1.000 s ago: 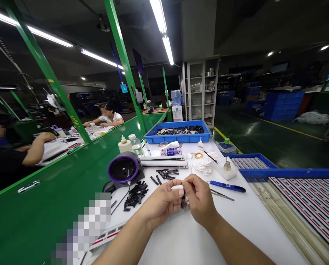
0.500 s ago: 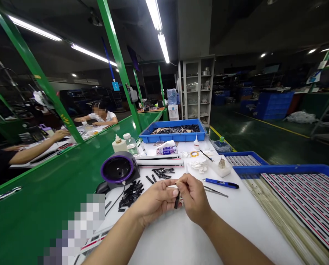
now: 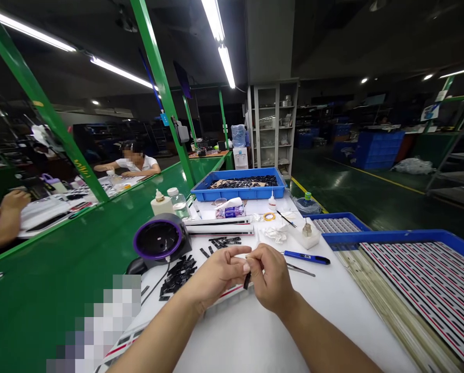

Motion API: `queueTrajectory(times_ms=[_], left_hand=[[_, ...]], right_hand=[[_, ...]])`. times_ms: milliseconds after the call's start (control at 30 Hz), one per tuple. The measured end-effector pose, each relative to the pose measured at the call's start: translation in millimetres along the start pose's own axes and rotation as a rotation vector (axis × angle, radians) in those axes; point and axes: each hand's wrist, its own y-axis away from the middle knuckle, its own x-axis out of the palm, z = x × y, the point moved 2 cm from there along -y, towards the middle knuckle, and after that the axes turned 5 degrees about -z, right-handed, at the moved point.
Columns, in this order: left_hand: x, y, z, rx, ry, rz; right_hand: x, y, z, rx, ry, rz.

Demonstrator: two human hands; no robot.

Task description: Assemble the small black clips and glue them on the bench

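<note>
My left hand (image 3: pixel 216 277) and my right hand (image 3: pixel 269 277) meet over the white table (image 3: pixel 333 305), both pinching a small black strip piece (image 3: pixel 247 280) that hangs between the fingertips. A thin pale stick shows between the thumbs. Just left of my hands lies a heap of black strip pieces (image 3: pixel 177 272), with more loose black pieces (image 3: pixel 224 241) farther back. A white bar with a red and black stripe (image 3: pixel 232 292) lies on the table under my left hand.
A round purple-rimmed device (image 3: pixel 159 239) stands to the left. A blue pen-like tool (image 3: pixel 305 257) and tweezers (image 3: pixel 299 268) lie to the right. Blue trays of striped bars (image 3: pixel 410 274), a blue bin of black parts (image 3: pixel 239 185), glue bottles (image 3: pixel 159 203). Other people work behind the green divider (image 3: pixel 80 248).
The view has swung slightly, shifting the bench left in the frame. My hands stay together on the black piece, lower over the striped bar, which now shows beneath them.
</note>
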Motion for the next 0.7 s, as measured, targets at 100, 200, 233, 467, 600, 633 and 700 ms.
queueTrajectory(times_ms=[100,200,233,467,600,633,700], left_hand=[[1.7,5.8,-5.8,0.196,-0.41,-0.283],[3.1,11.9,-8.1,0.496,-0.84,-0.446],[2.4,12.9,-7.3,0.6,-0.943,-0.44],[-6.1,17.6,-0.1,0.793,-0.863,-0.432],[1.8,23.0,-0.2,0.326,-0.313,-0.405],[4.1,24.1,-0.5,0.255,-0.209,-0.365],[5.9,24.7,-0.1,0.132,-0.043,-0.295]], right_hand=[[7.5,-0.6,-14.8,0.482,-0.392,-0.078],[15.9,-2.1,-27.8,0.907,-0.878,-0.003],[17.3,-3.0,-29.8,0.997,-0.994,0.062],[10.2,-3.0,-17.3,0.785,-0.741,0.068],[-0.6,2.3,7.5,0.022,-0.128,-0.059],[-1.9,4.5,12.4,-0.135,-0.034,-0.055],[-2.8,6.8,16.2,-0.26,0.033,-0.037]])
